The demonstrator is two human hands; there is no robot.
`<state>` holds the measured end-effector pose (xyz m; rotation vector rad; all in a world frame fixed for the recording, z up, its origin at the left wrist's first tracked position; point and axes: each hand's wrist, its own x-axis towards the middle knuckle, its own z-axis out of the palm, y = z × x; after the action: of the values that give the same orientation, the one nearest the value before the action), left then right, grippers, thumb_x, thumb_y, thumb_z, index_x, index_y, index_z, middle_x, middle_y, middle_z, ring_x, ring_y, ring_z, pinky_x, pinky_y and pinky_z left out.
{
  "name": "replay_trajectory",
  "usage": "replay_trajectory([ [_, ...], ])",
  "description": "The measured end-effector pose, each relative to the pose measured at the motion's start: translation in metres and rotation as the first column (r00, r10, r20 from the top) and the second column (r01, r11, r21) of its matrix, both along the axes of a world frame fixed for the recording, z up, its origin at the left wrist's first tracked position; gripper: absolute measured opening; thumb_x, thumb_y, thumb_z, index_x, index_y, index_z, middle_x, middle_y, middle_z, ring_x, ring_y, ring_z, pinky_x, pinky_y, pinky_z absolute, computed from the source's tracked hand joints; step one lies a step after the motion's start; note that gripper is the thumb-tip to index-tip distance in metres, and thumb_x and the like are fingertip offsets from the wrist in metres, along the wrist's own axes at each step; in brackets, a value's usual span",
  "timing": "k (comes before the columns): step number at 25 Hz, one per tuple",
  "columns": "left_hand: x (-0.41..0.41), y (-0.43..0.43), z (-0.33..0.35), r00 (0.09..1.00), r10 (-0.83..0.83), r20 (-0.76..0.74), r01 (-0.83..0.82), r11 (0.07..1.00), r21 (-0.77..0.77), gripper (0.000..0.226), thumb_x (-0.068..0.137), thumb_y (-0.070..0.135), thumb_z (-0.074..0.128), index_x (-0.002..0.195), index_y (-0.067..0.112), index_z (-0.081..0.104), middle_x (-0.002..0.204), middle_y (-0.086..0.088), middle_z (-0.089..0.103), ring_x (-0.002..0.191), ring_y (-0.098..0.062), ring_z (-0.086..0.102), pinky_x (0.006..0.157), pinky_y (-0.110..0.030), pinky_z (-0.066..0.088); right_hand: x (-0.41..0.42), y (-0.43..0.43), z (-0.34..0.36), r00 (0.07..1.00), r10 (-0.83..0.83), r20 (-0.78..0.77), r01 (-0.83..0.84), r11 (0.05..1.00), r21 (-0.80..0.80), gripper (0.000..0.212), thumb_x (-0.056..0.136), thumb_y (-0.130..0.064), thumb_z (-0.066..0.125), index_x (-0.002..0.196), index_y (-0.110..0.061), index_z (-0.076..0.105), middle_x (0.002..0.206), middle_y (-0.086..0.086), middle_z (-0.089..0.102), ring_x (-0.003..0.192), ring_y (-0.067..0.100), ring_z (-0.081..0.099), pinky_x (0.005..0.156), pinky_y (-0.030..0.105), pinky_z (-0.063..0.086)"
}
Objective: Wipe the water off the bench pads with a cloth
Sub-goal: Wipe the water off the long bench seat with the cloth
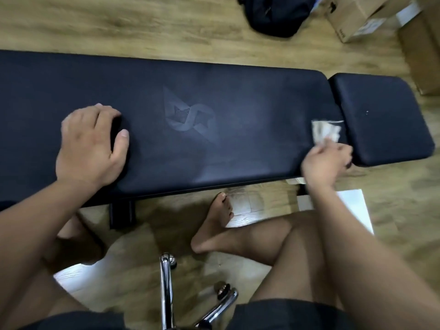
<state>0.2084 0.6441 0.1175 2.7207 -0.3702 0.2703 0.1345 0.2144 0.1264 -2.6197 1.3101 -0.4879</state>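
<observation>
**Cloth at the gap between two bench pads**

Nearest the camera, below both hands, are the person's bare legs and dark shorts, with the chrome legs of a chair base between the knees. One bare foot rests on the wood floor, short of the bench edge, and a white sheet lies on the floor under the right forearm.

The left hand lies flat on the long pad, fingers spread wide and holding nothing, thumb pointing toward the embossed logo that sits to its right. A black bench foot shows below the pad edge, just nearer than this hand.

The right hand is at the near right corner of the long pad, its fingers closed on a pale cloth. The cloth sticks out beyond the fingertips and lies on the pad's right end, right at the gap before the short pad. This hand and the cloth are blurred. A tiny bright speck shows on the short pad, beyond the fingers to the right; whether it is a water drop I cannot tell.

Past the bench, beyond both hands, a black bag sits on the floor, with cardboard boxes to its right.
</observation>
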Motion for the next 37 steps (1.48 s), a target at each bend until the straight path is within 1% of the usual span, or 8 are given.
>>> replay_trajectory([
  [4,0.000,0.000,0.005,0.999,-0.007,-0.031,0.007,1.000,0.015,0.044,0.094,0.035,0.042,0.121,0.002,0.052,0.124,-0.026,0.056,0.119,-0.045,0.048,0.104,-0.055,0.033,-0.044,0.162,-0.002,0.921,0.374,0.110,-0.380,0.925,0.035,0.044,0.085,-0.018,0.046,0.127,-0.012,0.056,0.109,0.017,0.049,0.094,0.034,0.044,0.082,0.041,0.037],
  [8,0.003,0.000,0.005,0.998,0.020,-0.052,-0.018,0.999,0.039,0.045,0.092,0.035,0.038,0.118,0.001,0.053,0.118,-0.027,0.058,0.109,-0.046,0.050,0.099,-0.057,0.037,-0.060,0.202,0.009,0.524,0.849,0.070,-0.849,0.514,0.125,0.042,0.082,-0.012,0.058,0.123,-0.015,0.059,0.105,0.015,0.052,0.089,0.034,0.051,0.080,0.042,0.049],
  [14,-0.002,0.003,0.006,0.998,0.017,-0.054,-0.018,1.000,-0.020,0.046,0.094,0.032,0.039,0.123,-0.001,0.053,0.125,-0.028,0.057,0.117,-0.045,0.050,0.108,-0.055,0.032,-0.042,-0.005,0.019,0.933,0.353,-0.076,-0.340,0.930,0.141,0.033,0.090,-0.024,0.052,0.117,-0.010,0.065,0.121,0.021,0.044,0.110,0.040,0.045,0.096,0.028,0.034],
  [20,0.000,0.003,0.003,1.000,0.001,-0.022,-0.001,1.000,-0.015,0.044,0.092,0.034,0.040,0.119,0.001,0.055,0.120,-0.025,0.059,0.119,-0.043,0.050,0.106,-0.053,0.032,-0.014,-0.104,0.036,0.920,-0.058,-0.386,0.116,0.985,0.128,0.039,0.088,-0.037,0.046,0.124,-0.025,0.060,0.130,0.018,0.049,0.118,0.037,0.040,0.095,0.035,0.035],
  [24,0.000,0.001,0.004,1.000,0.001,-0.018,-0.001,1.000,0.017,0.043,0.093,0.035,0.041,0.119,0.003,0.055,0.122,-0.023,0.057,0.121,-0.042,0.048,0.106,-0.052,0.030,-0.018,-0.078,0.037,0.961,-0.045,-0.273,0.081,0.989,0.123,0.026,0.074,-0.023,0.042,0.083,-0.004,0.058,0.087,0.021,0.060,0.094,0.044,0.056,0.076,0.041,0.050],
  [30,-0.003,-0.002,0.005,1.000,0.016,-0.015,-0.015,1.000,0.026,0.045,0.093,0.037,0.039,0.119,0.003,0.054,0.121,-0.026,0.056,0.117,-0.044,0.048,0.103,-0.054,0.031,-0.044,0.094,0.039,0.980,0.112,-0.167,-0.092,0.988,0.122,0.032,0.089,-0.019,0.047,0.117,-0.009,0.060,0.110,0.017,0.052,0.094,0.042,0.058,0.082,0.043,0.047],
  [35,-0.003,0.004,0.007,0.998,0.008,-0.067,-0.009,1.000,-0.016,0.045,0.092,0.034,0.036,0.121,0.002,0.052,0.121,-0.028,0.057,0.115,-0.047,0.049,0.104,-0.059,0.035,-0.060,0.267,0.046,0.628,0.764,-0.151,-0.680,0.632,0.372,0.030,0.091,-0.024,0.050,0.119,-0.015,0.056,0.111,0.012,0.047,0.087,0.037,0.059,0.075,0.039,0.048],
  [37,-0.004,0.004,0.007,0.998,0.014,-0.056,-0.016,0.999,-0.041,0.044,0.092,0.029,0.037,0.122,0.001,0.053,0.124,-0.027,0.058,0.115,-0.046,0.050,0.107,-0.058,0.034,-0.052,0.242,0.039,0.556,0.820,-0.137,-0.732,0.561,0.386,0.028,0.089,-0.026,0.051,0.114,-0.016,0.059,0.107,0.012,0.047,0.081,0.038,0.058,0.071,0.039,0.047],
])
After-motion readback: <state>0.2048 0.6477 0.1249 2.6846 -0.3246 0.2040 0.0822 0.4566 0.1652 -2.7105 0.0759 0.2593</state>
